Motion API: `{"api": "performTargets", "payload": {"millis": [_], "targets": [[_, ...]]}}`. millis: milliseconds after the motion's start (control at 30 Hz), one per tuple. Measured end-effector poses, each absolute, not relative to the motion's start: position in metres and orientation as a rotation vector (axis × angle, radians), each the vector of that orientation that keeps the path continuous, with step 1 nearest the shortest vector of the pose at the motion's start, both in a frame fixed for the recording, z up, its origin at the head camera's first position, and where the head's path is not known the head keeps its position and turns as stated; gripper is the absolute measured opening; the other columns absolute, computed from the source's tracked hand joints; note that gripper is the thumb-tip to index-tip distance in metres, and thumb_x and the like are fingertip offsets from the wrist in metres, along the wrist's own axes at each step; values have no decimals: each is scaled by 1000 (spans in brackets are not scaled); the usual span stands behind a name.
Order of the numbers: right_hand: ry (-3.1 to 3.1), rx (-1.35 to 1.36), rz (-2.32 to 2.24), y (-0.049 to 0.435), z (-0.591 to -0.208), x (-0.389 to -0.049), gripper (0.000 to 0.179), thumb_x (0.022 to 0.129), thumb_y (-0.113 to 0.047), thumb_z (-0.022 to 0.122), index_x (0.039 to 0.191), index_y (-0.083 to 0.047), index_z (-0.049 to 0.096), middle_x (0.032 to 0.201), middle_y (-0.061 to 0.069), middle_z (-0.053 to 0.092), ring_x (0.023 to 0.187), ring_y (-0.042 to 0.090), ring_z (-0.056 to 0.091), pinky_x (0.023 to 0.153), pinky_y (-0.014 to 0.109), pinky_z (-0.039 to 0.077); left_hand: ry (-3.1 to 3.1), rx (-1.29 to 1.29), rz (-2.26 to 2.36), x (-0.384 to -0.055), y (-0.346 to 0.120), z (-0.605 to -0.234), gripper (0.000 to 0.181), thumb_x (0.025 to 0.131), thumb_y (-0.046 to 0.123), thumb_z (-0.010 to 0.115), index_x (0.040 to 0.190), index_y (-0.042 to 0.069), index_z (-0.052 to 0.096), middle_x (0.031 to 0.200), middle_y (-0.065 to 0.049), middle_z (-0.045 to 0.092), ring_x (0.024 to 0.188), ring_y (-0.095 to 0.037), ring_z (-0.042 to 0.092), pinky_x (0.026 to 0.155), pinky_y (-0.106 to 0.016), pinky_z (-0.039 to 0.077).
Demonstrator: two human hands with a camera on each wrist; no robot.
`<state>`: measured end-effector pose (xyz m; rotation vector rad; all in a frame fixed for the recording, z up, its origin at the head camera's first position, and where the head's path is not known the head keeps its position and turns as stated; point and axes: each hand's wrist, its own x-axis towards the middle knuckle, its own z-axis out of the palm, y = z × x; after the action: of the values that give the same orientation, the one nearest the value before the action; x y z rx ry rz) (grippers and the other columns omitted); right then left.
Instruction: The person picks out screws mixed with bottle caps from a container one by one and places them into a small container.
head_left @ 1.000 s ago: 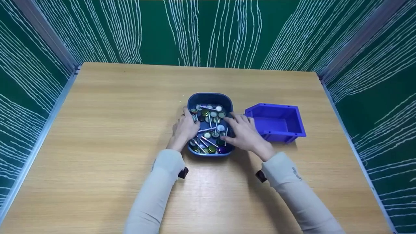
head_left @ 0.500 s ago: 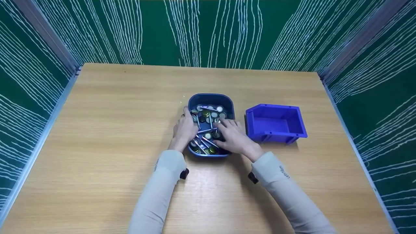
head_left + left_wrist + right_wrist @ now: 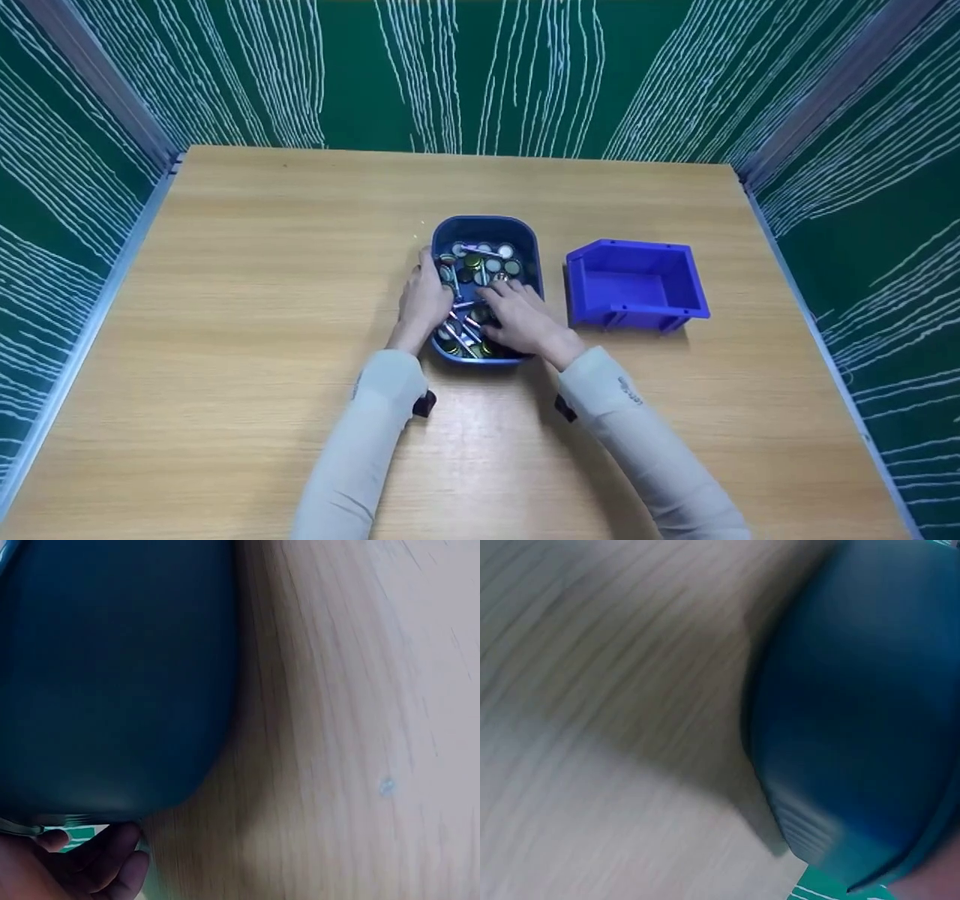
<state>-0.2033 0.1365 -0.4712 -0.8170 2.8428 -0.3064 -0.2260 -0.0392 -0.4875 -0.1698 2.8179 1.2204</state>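
Observation:
A dark blue tub [image 3: 487, 225] stands mid-table, holding several round bottle caps [image 3: 505, 250] and long silver nail- or bolt-like pieces [image 3: 457, 283]. My left hand [image 3: 425, 304] grips the tub's left side wall; in the left wrist view, curled fingers [image 3: 120, 866] show against the outside of the wall. Inside the tub, my right hand [image 3: 523, 319] reaches over its right side, fingers spread and relaxed among the caps and silver pieces. Its fingertips dip into the pile and are partly hidden. The tub's outer wall [image 3: 847, 705] fills much of the right wrist view.
To the right of the tub stands a purple-blue plastic bin [image 3: 637, 285] with nothing visible inside. A wooden table [image 3: 300, 247] carries both. Green walls [image 3: 360, 75] with white wavy lines close off the back and sides.
My right hand has moved left from the tub's right rim toward its middle, over the caps and silver pieces. The left hand has stayed on the left wall.

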Motion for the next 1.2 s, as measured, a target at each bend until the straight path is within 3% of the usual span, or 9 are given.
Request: {"api": "performTargets", "payload": {"millis": [367,700,933,1200], "targets": [[2965,-897,-288,129,-485,-204,37,91,-25,67,124,-9,63,119,19,53,110,37,53,95,51,48,2793,-195,1201,-225,-39,-486,72,90,7,56,153,12,22,140,-25,51,124,-41,55,101,-53,46],[2979,-940,-176,126,-488,-200,30,92,-27,67,103,-1,58,104,17,58,101,36,57,88,49,51,2808,-203,1231,-225,-39,-487,68,90,7,54,151,12,26,134,-25,55,121,-41,57,98,-56,46],[2870,-882,-153,124,-485,-200,24,97,-23,60,109,-2,56,106,16,62,98,35,59,85,49,52,2786,-220,1218,-225,-39,-487,71,91,8,54,154,12,22,141,-24,51,126,-40,54,101,-55,45],[2836,-890,-247,125,-484,-200,18,94,-14,62,108,-3,58,104,15,62,93,35,63,80,49,55,2774,-223,1188,-224,-37,-484,73,92,8,56,155,10,19,145,-26,47,129,-41,52,104,-55,44]]}}
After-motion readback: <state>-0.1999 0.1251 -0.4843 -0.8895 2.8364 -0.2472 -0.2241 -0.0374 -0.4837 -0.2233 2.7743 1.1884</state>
